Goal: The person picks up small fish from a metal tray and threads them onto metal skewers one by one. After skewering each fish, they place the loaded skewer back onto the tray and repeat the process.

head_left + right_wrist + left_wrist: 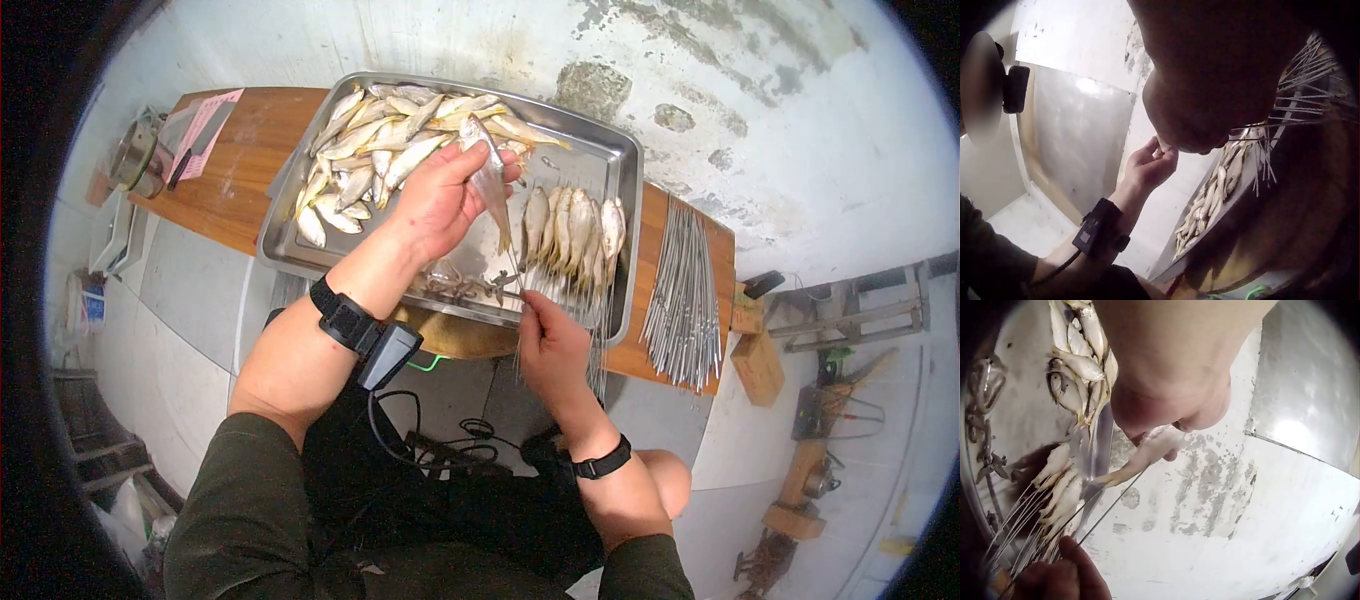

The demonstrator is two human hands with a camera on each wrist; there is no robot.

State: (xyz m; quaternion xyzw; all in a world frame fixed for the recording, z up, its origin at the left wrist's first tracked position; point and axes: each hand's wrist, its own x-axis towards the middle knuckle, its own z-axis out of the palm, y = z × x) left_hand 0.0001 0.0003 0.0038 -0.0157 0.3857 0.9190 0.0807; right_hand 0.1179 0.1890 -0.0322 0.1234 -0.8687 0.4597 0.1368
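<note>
My left hand (440, 200) holds a small silvery fish (490, 188) over the metal tray (590, 152), its tail pointing down toward me. A thin metal skewer (1110, 511) rises from my right hand (555, 345), which pinches it low down with thumb and fingers. In the left wrist view the skewer runs up to the fish's underside, near the left hand's fingers; whether its tip is inside the fish I cannot tell. To the right in the tray lies a row of skewered fish (572, 232), their skewers reaching over the near rim.
Loose fish (385, 145) are heaped in the tray's left and back. Greyish scraps (445, 280) lie by its near edge. Bare skewers (685, 290) are spread on the wooden board at right. A knife (200, 145) rests on a pink sheet at left. Behind stands a stained wall (740, 90).
</note>
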